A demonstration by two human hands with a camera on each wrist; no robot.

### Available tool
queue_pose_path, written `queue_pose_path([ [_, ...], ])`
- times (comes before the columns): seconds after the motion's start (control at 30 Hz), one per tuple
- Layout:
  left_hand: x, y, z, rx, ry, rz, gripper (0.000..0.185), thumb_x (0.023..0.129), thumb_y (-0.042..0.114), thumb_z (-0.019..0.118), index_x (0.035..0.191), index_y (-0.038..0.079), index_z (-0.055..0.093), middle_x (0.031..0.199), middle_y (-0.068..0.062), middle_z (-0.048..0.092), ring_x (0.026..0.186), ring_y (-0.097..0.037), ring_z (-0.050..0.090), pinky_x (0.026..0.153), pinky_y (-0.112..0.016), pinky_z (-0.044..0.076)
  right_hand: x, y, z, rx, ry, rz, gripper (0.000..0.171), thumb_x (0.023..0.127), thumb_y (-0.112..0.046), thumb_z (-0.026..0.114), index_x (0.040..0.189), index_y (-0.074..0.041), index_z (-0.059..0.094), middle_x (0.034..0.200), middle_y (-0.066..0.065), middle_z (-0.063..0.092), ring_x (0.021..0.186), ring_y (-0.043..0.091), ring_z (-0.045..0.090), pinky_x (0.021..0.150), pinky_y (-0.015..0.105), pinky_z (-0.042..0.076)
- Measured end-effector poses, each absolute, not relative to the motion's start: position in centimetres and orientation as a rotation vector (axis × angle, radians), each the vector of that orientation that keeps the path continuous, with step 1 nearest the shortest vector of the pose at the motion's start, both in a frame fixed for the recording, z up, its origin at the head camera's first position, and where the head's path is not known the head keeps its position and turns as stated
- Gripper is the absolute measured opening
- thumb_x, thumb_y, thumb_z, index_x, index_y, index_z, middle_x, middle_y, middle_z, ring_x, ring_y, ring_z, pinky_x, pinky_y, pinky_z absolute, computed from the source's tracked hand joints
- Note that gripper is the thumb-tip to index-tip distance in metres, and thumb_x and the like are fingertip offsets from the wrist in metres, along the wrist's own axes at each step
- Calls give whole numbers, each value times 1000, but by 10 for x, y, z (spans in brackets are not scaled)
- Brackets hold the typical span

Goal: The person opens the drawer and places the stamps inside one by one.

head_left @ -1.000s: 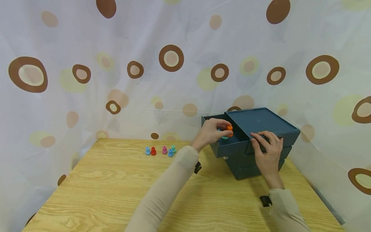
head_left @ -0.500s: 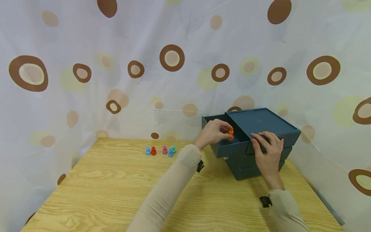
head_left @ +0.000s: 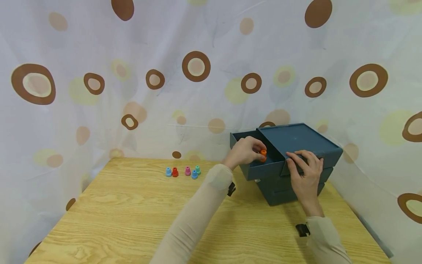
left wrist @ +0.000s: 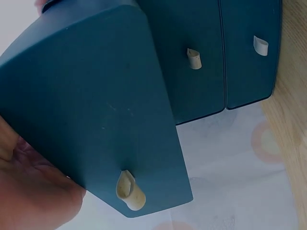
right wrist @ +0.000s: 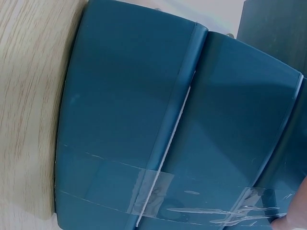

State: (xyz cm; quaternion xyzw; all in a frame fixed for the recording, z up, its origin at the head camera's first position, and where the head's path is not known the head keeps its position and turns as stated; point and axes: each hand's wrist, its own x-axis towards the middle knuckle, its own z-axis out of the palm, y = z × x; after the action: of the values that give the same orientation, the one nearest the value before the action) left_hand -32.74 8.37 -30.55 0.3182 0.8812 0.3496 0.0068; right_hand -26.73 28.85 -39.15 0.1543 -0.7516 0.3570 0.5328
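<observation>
The left hand [head_left: 243,151] pinches an orange cap [head_left: 263,155] inside the pulled-out top drawer [head_left: 260,169] of the blue drawer unit [head_left: 296,141]. The right hand [head_left: 306,175] rests with loosely bent fingers on the unit's front corner, gripping nothing. Five small caps [head_left: 183,171] stand on the worktop [head_left: 132,216], well left of the unit.

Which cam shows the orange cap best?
Head view. The orange cap sits pinched in the left hand over the open top drawer. The left wrist view shows only drawer fronts and part of the hand; the right wrist view shows only the cabinet's side. No cap in either.
</observation>
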Motion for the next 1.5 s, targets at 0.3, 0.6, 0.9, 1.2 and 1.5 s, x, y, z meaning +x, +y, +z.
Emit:
queue_pose_path([
  [0.3, -326, 86, -306, 955, 2770, 1076, 26, 89, 21, 73, 115, 16, 73, 107, 4, 73, 93, -9, 65, 85, -26, 53, -269, 289, -391, 372, -1784, 856, 17, 90, -11, 71, 105, -6, 77, 111, 21, 63, 121, 33, 49, 118, 62, -2],
  [0.6, -327, 86, -306, 948, 2789, 1069, 28, 89, 21, 74, 116, 18, 72, 109, 5, 73, 97, -10, 65, 85, -26, 53, -269, 289, -392, 361, -1793, 862, 17, 90, -12, 71, 105, -6, 77, 112, 20, 62, 122, 34, 49, 118, 60, -3],
  [0.9, -326, 84, -308, 971, 2783, 1095, 31, 90, 20, 72, 121, 16, 71, 113, 5, 72, 100, -9, 66, 84, -23, 53, -269, 288, -393, 357, -1800, 858, 17, 91, -12, 71, 105, -6, 77, 112, 20, 62, 123, 31, 48, 118, 61, -3],
  [1.2, -326, 78, -308, 1026, 2759, 1194, 27, 92, 20, 70, 118, 12, 71, 110, 1, 73, 96, -8, 67, 83, -22, 53, -268, 286, -393, 359, -1798, 864, 17, 90, -12, 71, 105, -6, 77, 112, 20, 62, 122, 35, 48, 118, 61, -3],
  [1.5, -327, 64, -312, 1105, 2691, 1539, 25, 92, 24, 71, 110, 8, 74, 102, -2, 75, 83, -3, 67, 73, -15, 52, -266, 287, -391, 350, -1793, 864, 17, 91, -12, 71, 105, -5, 77, 113, 21, 63, 123, 38, 48, 118, 60, -2],
])
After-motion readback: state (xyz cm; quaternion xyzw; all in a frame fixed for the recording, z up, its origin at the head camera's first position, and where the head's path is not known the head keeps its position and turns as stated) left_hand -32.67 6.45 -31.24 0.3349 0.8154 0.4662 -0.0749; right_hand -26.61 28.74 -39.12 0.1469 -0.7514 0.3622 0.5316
